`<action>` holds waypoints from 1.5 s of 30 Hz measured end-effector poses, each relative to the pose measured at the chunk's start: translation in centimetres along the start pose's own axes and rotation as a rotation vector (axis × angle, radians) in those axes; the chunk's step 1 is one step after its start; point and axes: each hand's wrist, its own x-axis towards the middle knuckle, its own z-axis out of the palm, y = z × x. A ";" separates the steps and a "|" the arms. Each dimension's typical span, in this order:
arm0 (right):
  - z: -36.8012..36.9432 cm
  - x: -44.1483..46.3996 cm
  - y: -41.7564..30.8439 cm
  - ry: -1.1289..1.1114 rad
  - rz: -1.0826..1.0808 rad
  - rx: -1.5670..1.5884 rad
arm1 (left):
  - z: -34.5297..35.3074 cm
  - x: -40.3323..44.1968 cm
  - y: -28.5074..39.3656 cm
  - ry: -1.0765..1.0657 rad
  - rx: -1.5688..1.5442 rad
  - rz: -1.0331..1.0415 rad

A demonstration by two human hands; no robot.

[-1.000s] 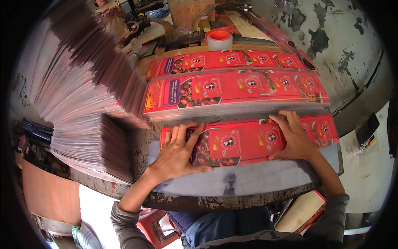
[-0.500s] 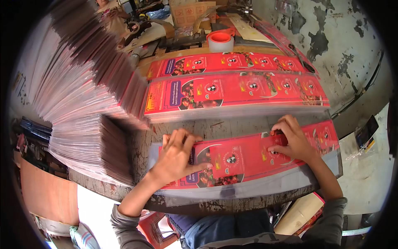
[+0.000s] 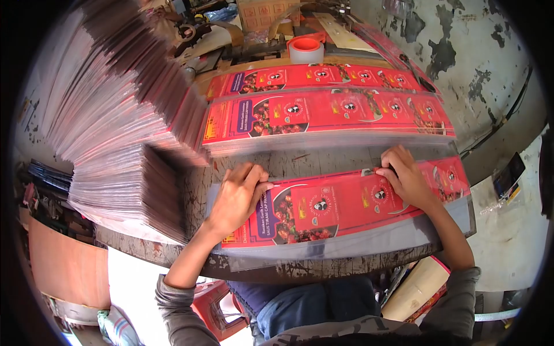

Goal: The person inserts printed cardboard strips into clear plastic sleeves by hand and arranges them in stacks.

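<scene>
A long red printed sheet (image 3: pixel 358 199) with food pictures and a panda logo lies before me, over clear plastic sheeting (image 3: pixel 346 236) that shows along its near edge. My left hand (image 3: pixel 239 193) is closed on the far edge of the printed sheet near its left end, thumb against fingers. Toward the right part of the same edge, my right hand (image 3: pixel 404 176) pinches it between thumb and bent fingers. Beyond my hands lies a stack of similar red printed sheets (image 3: pixel 323 112), with another row of red sheets (image 3: pixel 283 78) behind it.
A tall, fanned pile of plastic-edged sheets (image 3: pixel 109 190) rises at the left of the worn table (image 3: pixel 277 160). A tape roll with a red core (image 3: pixel 306 51) stands at the back. A peeling wall (image 3: pixel 456 75) borders the right, and a red stool (image 3: pixel 216 308) stands below.
My left thumb has moved from the sheet's face up to its far edge, closing with the fingers. My right thumb has also risen to that edge. The view has tilted slightly.
</scene>
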 end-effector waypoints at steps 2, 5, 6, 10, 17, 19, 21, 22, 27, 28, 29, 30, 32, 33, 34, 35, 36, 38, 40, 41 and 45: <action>0.0 0.0 0.0 0.010 -0.004 0.001 | -0.1 -0.1 0.2 0.003 0.036 0.010; -0.1 0.0 0.0 -0.021 -0.003 0.010 | -0.1 -0.3 0.5 0.009 0.029 0.010; -0.1 0.0 -0.1 -0.029 -0.006 0.019 | -0.1 -0.4 0.6 0.009 0.012 -0.006; -0.4 0.1 -0.2 0.004 -0.037 0.008 | -0.2 -0.4 0.7 0.049 -0.001 -0.007; -3.0 1.8 -0.6 0.268 -0.196 -0.170 | -3.0 -0.1 0.0 0.502 0.375 0.157; -4.1 3.8 0.3 0.291 -0.187 -0.153 | -3.6 -0.3 -0.7 0.603 0.385 0.190; -4.6 6.4 1.3 0.324 -0.150 -0.083 | -3.5 -0.5 -1.4 0.578 0.392 0.194; -4.7 7.8 1.9 0.332 -0.131 -0.026 | -3.6 -0.5 -1.4 0.520 0.411 0.190; -1.9 13.3 5.6 0.136 -0.126 0.096 | -1.9 -0.3 -1.7 0.229 0.472 -0.025; -0.8 13.7 6.4 0.040 -0.035 0.125 | -1.6 -0.4 -1.9 0.161 0.499 -0.030; 0.5 13.8 7.5 0.008 -0.068 0.063 | -1.3 -0.5 -1.8 0.145 0.533 -0.036; 0.9 13.7 7.6 0.006 -0.068 0.070 | -1.0 -0.6 -1.8 0.126 0.564 -0.041; 1.7 13.5 7.7 0.121 -0.131 0.035 | -1.1 -0.5 -1.8 0.114 0.555 -0.052; 2.0 13.5 7.6 0.165 -0.116 0.130 | -1.1 -0.5 -1.6 0.106 0.544 -0.057; 2.0 13.6 7.6 0.159 -0.112 0.132 | -1.1 -0.5 -1.5 0.101 0.540 -0.060; 1.7 13.6 7.5 0.151 -0.120 0.091 | -1.0 -0.5 -1.3 0.090 0.518 -0.089; 1.4 13.5 7.4 0.143 -0.127 0.048 | -0.8 -0.4 -1.2 0.080 0.495 -0.114; 1.3 13.7 7.8 0.121 -0.126 0.047 | -0.6 -0.4 -1.3 0.091 0.476 -0.110; 1.1 13.8 7.8 0.102 -0.136 0.050 | -0.6 -0.3 -1.5 0.109 0.466 -0.111; 1.1 13.9 7.7 0.094 -0.145 0.068 | -0.5 -0.3 -1.8 0.103 0.450 -0.108; 1.3 14.7 8.1 0.031 -0.177 0.050 | -0.5 -0.2 -2.0 0.102 0.404 -0.112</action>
